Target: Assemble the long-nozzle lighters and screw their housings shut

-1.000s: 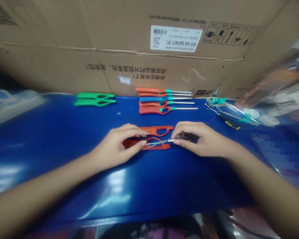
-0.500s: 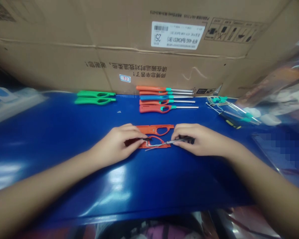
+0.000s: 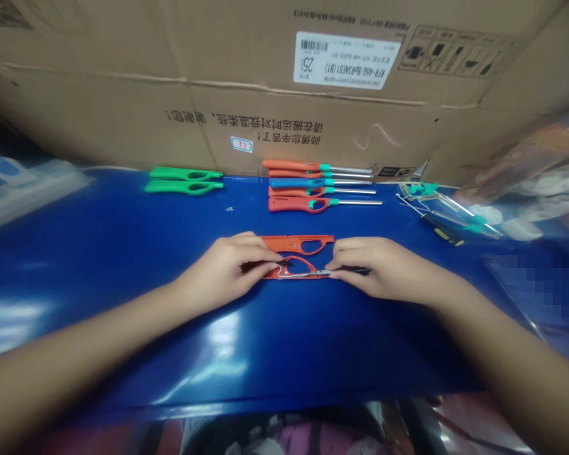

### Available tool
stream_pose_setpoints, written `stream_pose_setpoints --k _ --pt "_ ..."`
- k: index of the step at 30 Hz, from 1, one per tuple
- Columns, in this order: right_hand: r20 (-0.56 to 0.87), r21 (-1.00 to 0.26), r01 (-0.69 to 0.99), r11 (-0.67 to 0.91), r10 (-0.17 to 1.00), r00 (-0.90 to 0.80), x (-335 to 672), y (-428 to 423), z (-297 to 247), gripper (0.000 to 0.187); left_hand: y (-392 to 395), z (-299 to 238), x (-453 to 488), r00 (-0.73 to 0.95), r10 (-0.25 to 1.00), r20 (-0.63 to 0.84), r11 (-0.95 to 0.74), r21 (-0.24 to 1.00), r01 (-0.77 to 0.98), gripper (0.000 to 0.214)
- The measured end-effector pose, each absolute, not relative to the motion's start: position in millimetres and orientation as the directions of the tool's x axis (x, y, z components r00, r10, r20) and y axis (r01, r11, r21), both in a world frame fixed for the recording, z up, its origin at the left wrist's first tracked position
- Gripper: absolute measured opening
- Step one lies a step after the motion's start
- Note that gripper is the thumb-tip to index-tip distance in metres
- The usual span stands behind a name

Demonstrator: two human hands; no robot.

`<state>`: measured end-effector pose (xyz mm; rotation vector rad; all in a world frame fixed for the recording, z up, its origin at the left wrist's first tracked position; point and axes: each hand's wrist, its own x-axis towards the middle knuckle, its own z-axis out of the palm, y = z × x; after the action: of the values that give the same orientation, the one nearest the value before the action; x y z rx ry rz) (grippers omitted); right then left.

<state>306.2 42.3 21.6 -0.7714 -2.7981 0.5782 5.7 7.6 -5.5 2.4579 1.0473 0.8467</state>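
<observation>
My left hand [image 3: 232, 262] is closed in a pinch on a small dark part [image 3: 283, 262] at the left of the lower orange lighter shell half [image 3: 298, 259]. A thin white wire [image 3: 289, 275] runs from there to the right along the shell. My right hand [image 3: 370, 265] grips dark tweezers [image 3: 323, 272], their grey tips pointing left and meeting the wire over the shell's right end. Just behind lies a second orange shell half [image 3: 284, 243], its inner side up. My fingers hide the left ends of both halves.
Several assembled lighters [image 3: 294, 203] and two green handles [image 3: 184, 186] lie at the back, before a large cardboard box [image 3: 208, 101]. To the right are metal tubes with teal parts [image 3: 474, 221] and a black-yellow screwdriver [image 3: 443, 230]. A tiny piece [image 3: 229, 208] lies on the blue table [image 3: 284, 341].
The tweezers' tips, spread apart before, have come together at the wire. My right hand has lowered the tool slightly towards the shell, while my left hand keeps its pinch.
</observation>
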Motion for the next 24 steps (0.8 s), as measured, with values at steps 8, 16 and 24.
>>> stream_pose_setpoints --k 8,16,24 --pt "0.029 -0.334 0.512 0.791 0.552 -0.834 304 40 26 0.011 7 -5 6 0.558 0.737 0.382 -0.672 0.504 0.542 0.019" --pt "0.022 -0.535 0.528 0.659 0.636 -0.772 297 38 22 0.016 2 -8 11 0.564 0.724 0.397 -0.685 0.511 0.519 0.019" --pt "-0.261 -0.571 0.732 0.372 0.763 -0.592 287 36 22 0.023 -2 -6 19 0.572 0.718 0.398 -0.692 0.5 0.521 0.02"
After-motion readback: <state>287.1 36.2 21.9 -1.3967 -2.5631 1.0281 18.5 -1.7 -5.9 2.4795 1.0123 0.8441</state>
